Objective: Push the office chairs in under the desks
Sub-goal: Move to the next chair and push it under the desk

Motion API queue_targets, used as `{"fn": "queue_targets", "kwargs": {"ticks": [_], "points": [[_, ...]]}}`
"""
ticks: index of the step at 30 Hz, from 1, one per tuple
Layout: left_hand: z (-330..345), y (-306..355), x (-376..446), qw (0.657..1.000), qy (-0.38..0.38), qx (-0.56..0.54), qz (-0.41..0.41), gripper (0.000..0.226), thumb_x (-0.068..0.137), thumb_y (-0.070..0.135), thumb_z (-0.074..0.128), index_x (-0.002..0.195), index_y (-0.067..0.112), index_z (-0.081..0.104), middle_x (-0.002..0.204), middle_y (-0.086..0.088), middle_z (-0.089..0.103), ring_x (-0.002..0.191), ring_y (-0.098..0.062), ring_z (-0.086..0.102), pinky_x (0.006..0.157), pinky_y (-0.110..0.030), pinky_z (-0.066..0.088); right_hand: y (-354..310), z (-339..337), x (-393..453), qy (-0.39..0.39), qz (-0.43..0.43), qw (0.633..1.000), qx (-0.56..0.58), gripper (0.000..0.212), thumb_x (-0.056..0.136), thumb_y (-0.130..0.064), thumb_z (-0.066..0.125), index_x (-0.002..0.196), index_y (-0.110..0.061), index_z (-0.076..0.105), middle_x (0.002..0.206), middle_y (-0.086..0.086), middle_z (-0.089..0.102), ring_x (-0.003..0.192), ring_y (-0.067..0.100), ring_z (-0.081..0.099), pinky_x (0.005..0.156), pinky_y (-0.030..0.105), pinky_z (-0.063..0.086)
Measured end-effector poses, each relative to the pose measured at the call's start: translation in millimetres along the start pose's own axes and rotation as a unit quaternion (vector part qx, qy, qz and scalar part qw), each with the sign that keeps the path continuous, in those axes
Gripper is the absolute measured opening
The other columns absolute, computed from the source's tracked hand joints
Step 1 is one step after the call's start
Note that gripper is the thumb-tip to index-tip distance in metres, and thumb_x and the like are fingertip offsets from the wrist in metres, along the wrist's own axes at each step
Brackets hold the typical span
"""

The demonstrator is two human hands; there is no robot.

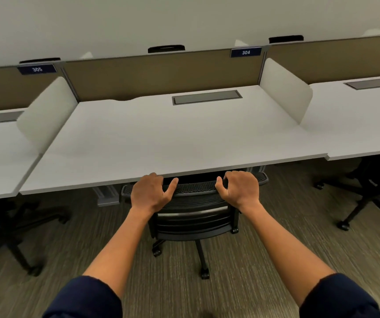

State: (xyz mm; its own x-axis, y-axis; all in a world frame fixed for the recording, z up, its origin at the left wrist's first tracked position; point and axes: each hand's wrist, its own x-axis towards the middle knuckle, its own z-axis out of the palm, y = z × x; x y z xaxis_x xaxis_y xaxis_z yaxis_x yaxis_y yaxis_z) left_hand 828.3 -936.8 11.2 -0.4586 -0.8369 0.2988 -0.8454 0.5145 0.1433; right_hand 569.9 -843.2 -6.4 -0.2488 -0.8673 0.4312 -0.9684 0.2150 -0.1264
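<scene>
The black mesh-backed office chair on castors (193, 203) sits at lower centre of the frame, its seat already under the white laminate worktop (161, 138) and the top rail of its backrest just short of the worktop's front edge. The left hand (148, 193) and right hand (239, 188) each have a closed grip on that top rail, one at either end, fingers curled over the far side and thumbs lying along the near side. That rail is the sensible place to hold: it is the stiff frame of the back, while the mesh below it would likely give under pressure. On five castors over the brown striped low-pile carpet (241, 260) the chair should roll with modest effort, though the pile may drag and a turned castor could swing it sideways, so an even push from both hands looks wise. The knuckles are close to the worktop edge and could be pinched there.

At the left edge of the frame another black chair base (7, 239) shows beneath the neighbouring worktop, and a third black chair (368, 193) stands at the right. Above centre a grey cable hatch (207, 97) is set into the worktop, with a tan divider panel (161, 74) behind carrying a blue label reading 304 (245, 52)
</scene>
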Motion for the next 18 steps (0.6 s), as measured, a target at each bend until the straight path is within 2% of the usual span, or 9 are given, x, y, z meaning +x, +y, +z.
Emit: {"fn": "queue_targets", "kwargs": {"ticks": [2,6,12,18], "points": [[2,-4,8,1.000,0.000,0.003,0.003,0.071,0.089,0.076,0.021,0.059,0.018,0.049,0.063,0.004,0.049,0.056,-0.016,0.048,0.048,-0.028,0.029,-1,4,8,0.000,-0.001,1.000,-0.003,0.062,0.090,-0.054,0.033,0.047,-0.013,0.051,0.042,0.002,0.044,0.039,0.025,0.043,0.043,0.028,0.031],[6,-12,25,1.000,0.003,0.009,0.006,0.068,0.088,0.076,0.023,0.058,0.020,0.046,0.060,0.006,0.045,0.054,-0.016,0.047,0.047,-0.027,0.026,-3,13,25,-0.004,0.002,1.000,-0.002,0.062,0.090,-0.055,0.034,0.047,-0.014,0.048,0.042,0.001,0.042,0.039,0.024,0.043,0.043,0.027,0.032],[13,-23,48,1.000,0.005,0.009,0.003,0.073,0.087,0.077,0.023,0.058,0.017,0.053,0.061,0.004,0.049,0.053,-0.017,0.049,0.047,-0.027,0.034,-7,24,46,-0.001,-0.009,1.000,-0.007,0.061,0.091,-0.055,0.031,0.051,-0.013,0.050,0.044,0.002,0.046,0.039,0.023,0.043,0.045,0.026,0.026],[20,-33,69,1.000,0.002,0.006,-0.012,0.074,0.087,0.077,0.023,0.060,0.016,0.056,0.063,0.003,0.052,0.056,-0.017,0.052,0.050,-0.029,0.042,-8,35,67,-0.007,-0.009,1.000,0.001,0.065,0.093,-0.055,0.031,0.050,-0.012,0.054,0.043,0.001,0.047,0.038,0.021,0.044,0.044,0.026,0.036]]}}
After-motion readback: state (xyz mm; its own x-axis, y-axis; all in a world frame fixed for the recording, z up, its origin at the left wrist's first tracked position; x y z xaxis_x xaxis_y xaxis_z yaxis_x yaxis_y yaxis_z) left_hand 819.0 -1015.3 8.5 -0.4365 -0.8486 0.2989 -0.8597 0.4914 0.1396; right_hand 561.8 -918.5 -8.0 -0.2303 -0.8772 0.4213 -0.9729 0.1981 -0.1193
